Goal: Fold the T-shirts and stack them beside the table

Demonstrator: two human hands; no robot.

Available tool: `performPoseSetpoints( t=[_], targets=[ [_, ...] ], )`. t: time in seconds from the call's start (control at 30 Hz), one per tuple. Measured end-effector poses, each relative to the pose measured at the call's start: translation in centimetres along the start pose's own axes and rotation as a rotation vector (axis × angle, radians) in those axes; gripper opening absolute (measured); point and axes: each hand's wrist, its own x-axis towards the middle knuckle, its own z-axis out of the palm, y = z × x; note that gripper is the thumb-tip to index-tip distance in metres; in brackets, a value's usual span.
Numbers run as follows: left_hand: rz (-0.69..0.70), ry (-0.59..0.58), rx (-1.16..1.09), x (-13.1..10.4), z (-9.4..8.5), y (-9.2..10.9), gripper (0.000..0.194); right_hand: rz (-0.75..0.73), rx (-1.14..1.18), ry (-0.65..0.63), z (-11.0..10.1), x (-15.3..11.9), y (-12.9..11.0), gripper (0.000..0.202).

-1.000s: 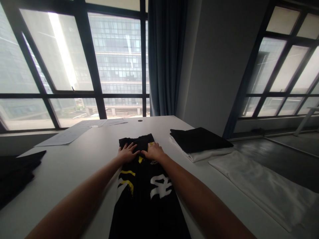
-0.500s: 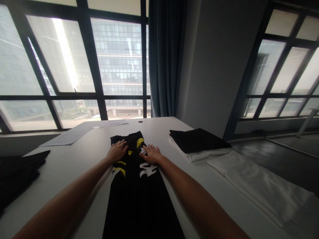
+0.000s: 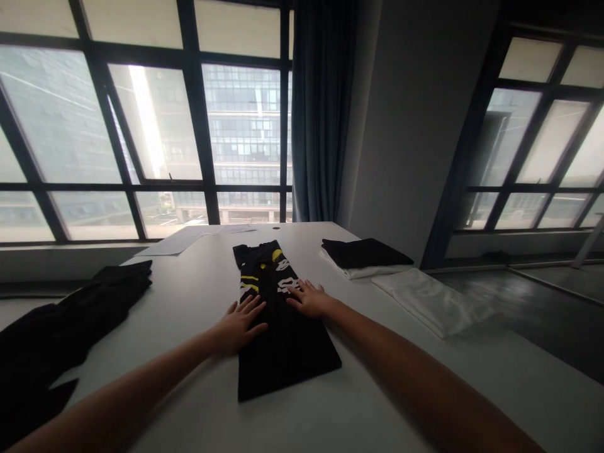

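A black garment (image 3: 287, 352) with yellow and white print lies on the white table (image 3: 189, 415), folded into a long narrow shape that points away from me. It looks like a T-shirt, with what seems a neckline at the far end. My left hand (image 3: 240, 324) rests flat on its left side, fingers spread, just below the yellow stripes. On the right side, my right hand (image 3: 309, 299) lies open with its fingers over the lower edge of the white print. Neither hand grips the cloth.
To the right lie a folded black cloth (image 3: 368, 253) on white fabric and a folded white cloth (image 3: 429, 299). A crumpled dark garment (image 3: 89, 308) spreads along the left edge. Paper sheets (image 3: 170, 242) lie at the far left, before the windows and a blue curtain (image 3: 318, 119).
Both hands have slid toward me along the garment, from near its collar to below the print. The view has shifted, and the garment's near edge now shows.
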Motion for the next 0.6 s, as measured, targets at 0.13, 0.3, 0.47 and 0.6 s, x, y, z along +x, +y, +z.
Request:
performPoseSetpoints(
  t=[0.13,0.3,0.47,0.6],
  targets=[
    [0.098,-0.084,-0.023,-4.3,-0.5,2.7,0.079,-0.037,-0.029,0.047,0.2,-3.8,-0.1,0.064],
    [0.147,-0.053,-0.049,-6.1,-1.4,4.1,0.072,-0.112,-0.064,0.176,0.8,-5.9,-1.4,0.060],
    [0.136,-0.052,0.011,-6.3,-3.8,3.4,0.055,-0.280,-0.074,0.239,1.1,-7.2,-4.0,0.062],
    [0.122,-0.001,0.021,-7.1,-4.8,2.9,0.042,-0.218,-0.130,0.372,0.7,-7.6,-4.9,0.048]
  ],
)
